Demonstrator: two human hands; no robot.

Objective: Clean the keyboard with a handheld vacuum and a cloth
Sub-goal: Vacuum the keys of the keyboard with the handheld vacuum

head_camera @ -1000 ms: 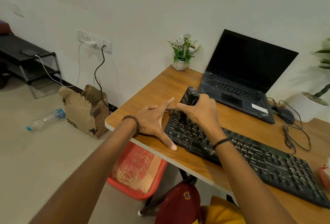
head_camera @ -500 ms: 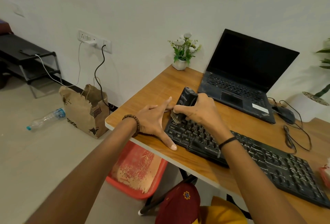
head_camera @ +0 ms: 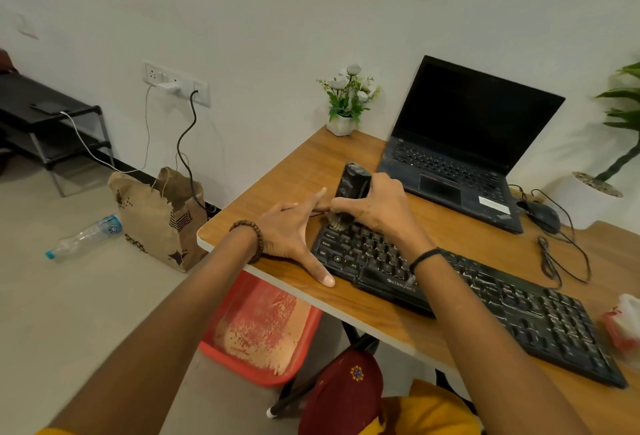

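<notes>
A long black keyboard (head_camera: 485,299) lies slantwise on the wooden desk (head_camera: 277,178). My right hand (head_camera: 377,206) grips a small black handheld vacuum (head_camera: 353,180) held upright, its brush tip resting on the keys at the keyboard's far left corner. My left hand (head_camera: 291,237) rests on the desk with fingers spread straight, thumb against the keyboard's left front corner and forefinger along its left end. A crumpled white and red cloth (head_camera: 623,323) lies at the desk's right edge.
An open black laptop (head_camera: 464,143) stands behind the keyboard, with a mouse (head_camera: 540,216) and its cable to the right and a small flower pot (head_camera: 343,123) at the back. Below the desk sit a red tub (head_camera: 263,327), a paper bag (head_camera: 159,220) and a bottle (head_camera: 83,237).
My right hand and the vacuum have shifted slightly toward the keyboard's far left corner, exposing the brush tip. The left hand has stayed put.
</notes>
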